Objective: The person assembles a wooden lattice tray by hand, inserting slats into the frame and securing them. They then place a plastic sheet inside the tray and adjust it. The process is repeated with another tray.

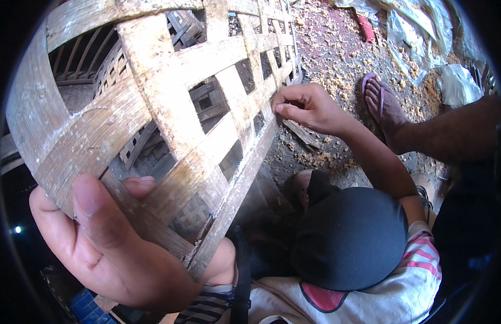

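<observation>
A large open-weave bamboo basket (227,141) fills the left and upper middle, its wide flat strips worn and stained. My left hand (120,254) is close in front at the lower left, closed round the basket's near corner; thumb and fingers grip a strip. Along the basket's right side runs a long straight edge strip (229,218), with pale fibres along its joint. Toward the strip's far end my right hand (310,108) is closed in a pinch on the basket's edge, fingers curled and thumb pressed in. What lies exactly between those fingertips is too small to tell.
A smooth, rounded black form (347,237) sits below my right forearm, beside pale cloth. A person's foot in a pink flip-flop (381,102) stands at right. Pale crumbly bits (331,40) litter the floor. Clear plastic (460,86) and a red object (365,28) lie farther off.
</observation>
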Tool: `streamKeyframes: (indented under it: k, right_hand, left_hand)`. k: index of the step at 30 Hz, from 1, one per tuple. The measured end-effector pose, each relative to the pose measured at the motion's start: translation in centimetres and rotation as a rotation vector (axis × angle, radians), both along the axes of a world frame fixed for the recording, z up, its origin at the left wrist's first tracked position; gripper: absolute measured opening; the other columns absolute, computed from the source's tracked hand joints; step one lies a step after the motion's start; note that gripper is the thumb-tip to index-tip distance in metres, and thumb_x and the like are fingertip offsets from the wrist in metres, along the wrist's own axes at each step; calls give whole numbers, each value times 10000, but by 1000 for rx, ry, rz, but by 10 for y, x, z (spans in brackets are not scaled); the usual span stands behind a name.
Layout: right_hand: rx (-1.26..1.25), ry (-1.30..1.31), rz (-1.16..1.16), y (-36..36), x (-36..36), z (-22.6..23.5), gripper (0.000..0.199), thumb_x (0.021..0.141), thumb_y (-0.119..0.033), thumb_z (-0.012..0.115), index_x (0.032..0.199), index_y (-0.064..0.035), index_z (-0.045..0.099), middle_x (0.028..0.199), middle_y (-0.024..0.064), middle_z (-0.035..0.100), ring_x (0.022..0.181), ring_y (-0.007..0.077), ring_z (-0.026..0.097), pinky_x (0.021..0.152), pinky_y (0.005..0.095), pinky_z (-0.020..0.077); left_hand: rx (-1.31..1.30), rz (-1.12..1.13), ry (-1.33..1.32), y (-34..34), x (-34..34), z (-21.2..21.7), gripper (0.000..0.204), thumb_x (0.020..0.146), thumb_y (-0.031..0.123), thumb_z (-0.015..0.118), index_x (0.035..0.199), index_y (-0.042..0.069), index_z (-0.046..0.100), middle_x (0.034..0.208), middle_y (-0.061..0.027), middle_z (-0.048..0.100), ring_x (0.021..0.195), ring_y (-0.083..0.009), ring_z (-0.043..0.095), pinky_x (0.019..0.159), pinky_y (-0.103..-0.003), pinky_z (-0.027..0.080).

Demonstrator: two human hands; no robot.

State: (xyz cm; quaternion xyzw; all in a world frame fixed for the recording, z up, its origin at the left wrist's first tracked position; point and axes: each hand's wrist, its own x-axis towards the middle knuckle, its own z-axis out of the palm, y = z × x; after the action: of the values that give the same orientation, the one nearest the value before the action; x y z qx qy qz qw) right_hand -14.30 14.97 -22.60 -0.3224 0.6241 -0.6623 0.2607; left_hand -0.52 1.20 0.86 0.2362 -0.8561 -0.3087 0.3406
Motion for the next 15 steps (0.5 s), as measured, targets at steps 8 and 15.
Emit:
streamKeyframes:
  k: [8,15]
  right_hand:
    - [-20,580,-108,5,0,4,62,843,-102,652,865,-60,691,793,79,675,714,195,677,641,300,520]
    - [-156,400,-54,-4,9,13,94,895,-103,620,899,-66,707,824,60,717,724,153,694,656,296,555]
  left_hand:
    - [-32,90,2,9,-3,-3,482,1008,430,542,1246,11,519,788,-70,614,773,-118,614,766,-230,470]
    - [-72,89,-46,1,-4,-1,485,1009,432,544,1254,14,513,808,-65,631,786,-123,628,754,-232,481]
